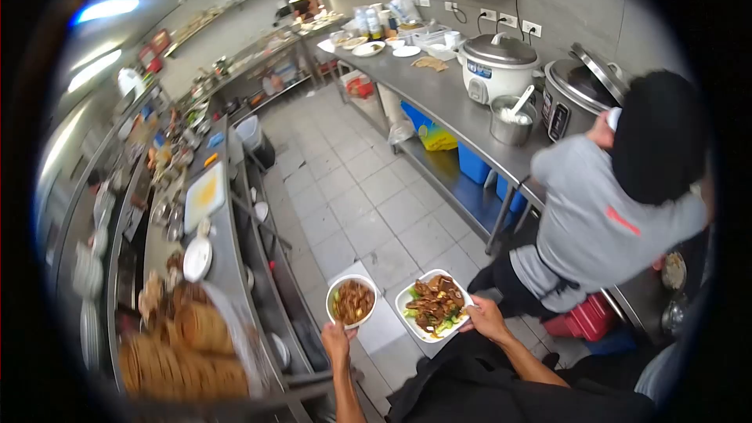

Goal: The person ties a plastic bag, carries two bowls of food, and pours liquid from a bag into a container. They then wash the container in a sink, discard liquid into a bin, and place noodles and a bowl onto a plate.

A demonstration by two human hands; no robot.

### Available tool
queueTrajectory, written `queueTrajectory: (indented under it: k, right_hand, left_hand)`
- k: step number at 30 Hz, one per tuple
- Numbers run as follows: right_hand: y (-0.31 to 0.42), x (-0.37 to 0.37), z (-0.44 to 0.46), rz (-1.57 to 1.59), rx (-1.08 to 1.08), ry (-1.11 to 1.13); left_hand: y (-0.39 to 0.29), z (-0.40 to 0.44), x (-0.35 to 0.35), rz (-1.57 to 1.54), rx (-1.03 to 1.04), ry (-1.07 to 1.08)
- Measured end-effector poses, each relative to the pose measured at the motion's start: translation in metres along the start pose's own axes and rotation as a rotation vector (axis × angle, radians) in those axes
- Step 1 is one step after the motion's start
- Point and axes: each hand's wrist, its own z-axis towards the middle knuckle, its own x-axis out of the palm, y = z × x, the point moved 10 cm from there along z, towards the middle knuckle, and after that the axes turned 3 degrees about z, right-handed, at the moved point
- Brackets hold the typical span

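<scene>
My left hand [337, 341] grips a round white bowl [330, 316] by its near side. Brown saucy food with bits of green fills the bowl. In my right hand [487, 319] is a squarish white dish [409, 327], held at its right edge with the thumb near the rim. Brown meat pieces lie on green vegetables in that dish. Both are carried side by side above the tiled floor, a small gap between them. The undersides of the dishes and most of the fingers beneath are hidden.
A co-worker in a grey shirt [603, 211] stands at the right counter by an open cooker [558, 113]. A white rice cooker [484, 82] and a metal pot [511, 131] stand there too. Bamboo steamers [188, 364] and a white plate [198, 259] are on the left.
</scene>
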Motion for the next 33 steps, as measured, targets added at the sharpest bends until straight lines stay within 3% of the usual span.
queueTrajectory:
  k: [4, 7, 14, 18, 23, 25, 27, 29, 31, 33]
  right_hand:
    - [0.038, -0.045, 0.141, 0.05, -0.026, -0.202]
    - [0.071, -0.08, 0.25, 0.001, -0.045, -0.293]
    - [0.193, -0.138, 0.516, 0.104, -0.15, -0.431]
    - [0.263, -0.168, 0.67, 0.106, -0.222, -0.58]
    - [0.284, -0.206, 0.835, 0.112, -0.253, -0.792]
    - [0.301, -0.211, 0.888, 0.175, -0.24, -0.781]
    - [0.297, -0.211, 0.94, 0.421, -0.215, -0.69]
    - [0.31, -0.193, 0.956, 0.584, -0.245, -0.538]
    - [0.325, -0.18, 0.944, 0.622, -0.312, -0.449]
    - [0.301, -0.176, 0.908, 0.518, -0.354, -0.404]
  left_hand:
    - [-0.113, 0.215, 0.156, 0.038, 0.15, 0.142]
    - [-0.178, 0.317, 0.26, -0.033, 0.217, 0.228]
    - [-0.278, 0.535, 0.49, -0.151, -0.007, 0.505]
    - [-0.33, 0.677, 0.648, -0.113, 0.017, 0.597]
    - [-0.349, 0.835, 0.831, -0.197, 0.043, 0.679]
    - [-0.345, 0.885, 0.866, -0.151, -0.001, 0.51]
    - [-0.344, 0.931, 0.9, -0.136, -0.068, 0.494]
    - [-0.333, 0.987, 0.95, -0.174, 0.241, 0.743]
    - [-0.336, 0.976, 0.943, -0.442, 0.05, 0.749]
    - [-0.354, 0.934, 0.925, -0.169, 0.286, 0.984]
